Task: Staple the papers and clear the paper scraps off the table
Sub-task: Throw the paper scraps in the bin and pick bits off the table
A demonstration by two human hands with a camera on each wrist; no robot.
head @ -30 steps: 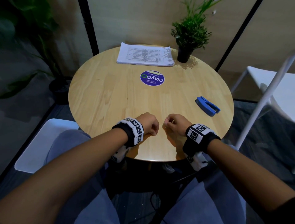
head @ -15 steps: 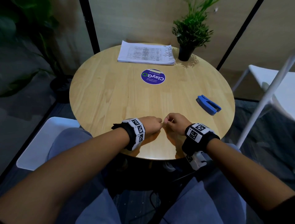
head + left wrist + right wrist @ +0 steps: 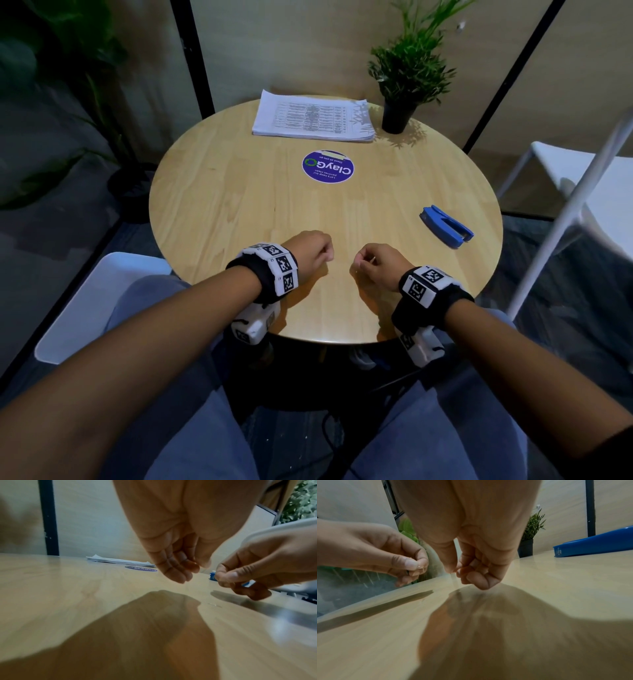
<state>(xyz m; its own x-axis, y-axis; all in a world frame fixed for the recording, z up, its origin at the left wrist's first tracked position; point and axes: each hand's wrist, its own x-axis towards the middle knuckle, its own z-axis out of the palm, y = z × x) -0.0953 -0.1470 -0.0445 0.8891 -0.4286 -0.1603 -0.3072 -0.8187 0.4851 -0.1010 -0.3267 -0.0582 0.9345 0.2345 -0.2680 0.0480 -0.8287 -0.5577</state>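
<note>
My left hand [image 3: 327,255] and right hand [image 3: 359,263] hover just above the near part of the round wooden table [image 3: 239,212], a small gap between them. In the right wrist view the left hand [image 3: 419,568] pinches a tiny pale bit between thumb and forefinger. The right hand [image 3: 457,571] has its fingers curled, and thumb and fingertips pinch a thin pale sliver. A blue stapler [image 3: 446,226] lies to the right of the hands. The stack of printed papers [image 3: 313,116] rests at the far edge. A few tiny pale specks [image 3: 214,604] lie on the wood below the right hand.
A potted plant [image 3: 399,113] stands at the back right beside the papers. A round purple sticker [image 3: 327,167] marks the table's middle. White chairs stand at the right [image 3: 582,192] and near left [image 3: 102,301]. A large dark plant fills the left corner.
Half a second ago the two hands' fingertips met over the table's near part. They have now drawn apart, each still pinched.
</note>
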